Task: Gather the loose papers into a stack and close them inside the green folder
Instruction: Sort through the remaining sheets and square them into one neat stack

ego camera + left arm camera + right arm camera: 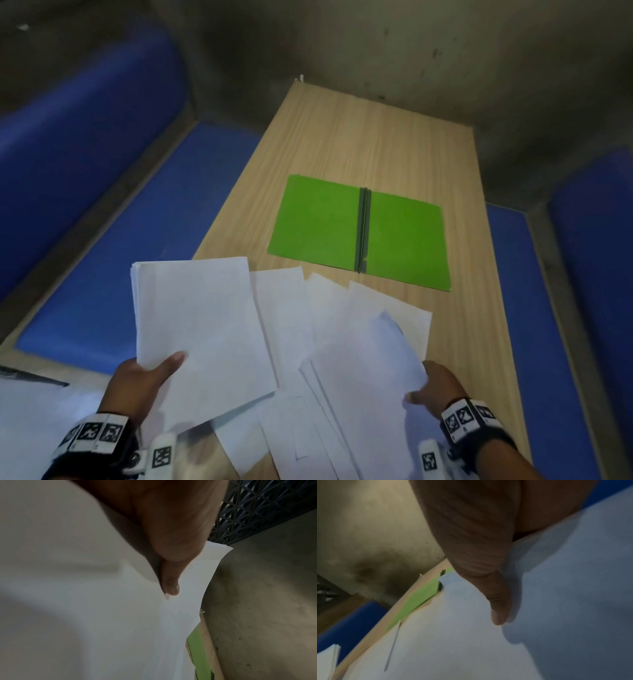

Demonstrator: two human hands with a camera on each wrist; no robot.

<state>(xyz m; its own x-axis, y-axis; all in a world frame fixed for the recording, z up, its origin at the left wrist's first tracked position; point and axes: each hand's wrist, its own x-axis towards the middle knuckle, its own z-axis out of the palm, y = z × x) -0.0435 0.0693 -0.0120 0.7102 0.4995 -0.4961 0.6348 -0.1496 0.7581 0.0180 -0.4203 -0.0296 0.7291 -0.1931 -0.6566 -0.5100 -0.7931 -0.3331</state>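
Observation:
The green folder (359, 233) lies open and flat on the wooden table (359, 137), its dark spine running down the middle. Nearer me, several loose white papers (291, 315) are fanned over the table. My left hand (150, 373) holds a small stack of white sheets (202, 329) lifted above the table's left edge, thumb on top. My right hand (435, 383) pinches the near corner of one lifted sheet (370, 356). The left wrist view shows my thumb (169, 582) pressed on the stack. In the right wrist view a strip of the folder (418, 600) shows beyond the papers.
Blue padded benches (113, 219) run along both long sides of the table, with a grey concrete wall (411, 51) behind its far end. More white paper (30, 411) lies at the lower left. Bare wood surrounds the folder.

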